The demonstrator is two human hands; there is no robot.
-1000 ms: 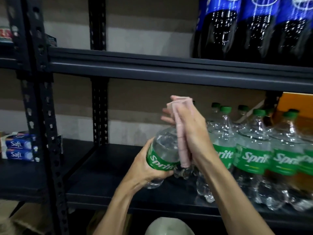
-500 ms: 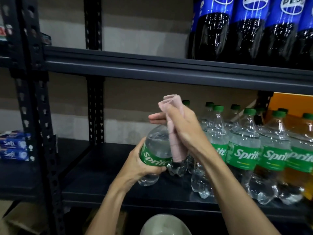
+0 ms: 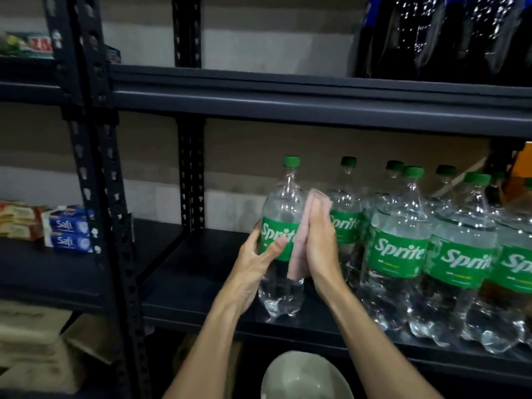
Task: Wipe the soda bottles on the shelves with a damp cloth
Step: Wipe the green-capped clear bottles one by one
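My left hand (image 3: 256,262) grips the clear green-labelled Sprite bottle (image 3: 283,203), upright near the front edge of the dark metal shelf (image 3: 201,283). My flat right hand (image 3: 319,243) presses the folded pink cloth (image 3: 300,249) against it. Pushing hard sideways could topple it off.

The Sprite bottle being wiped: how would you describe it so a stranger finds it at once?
Look at the middle shelf of the dark rack, where green-capped Sprite bottles cluster. It is the leftmost bottle: the left hand grips its label, the right hand presses a pink cloth against it.
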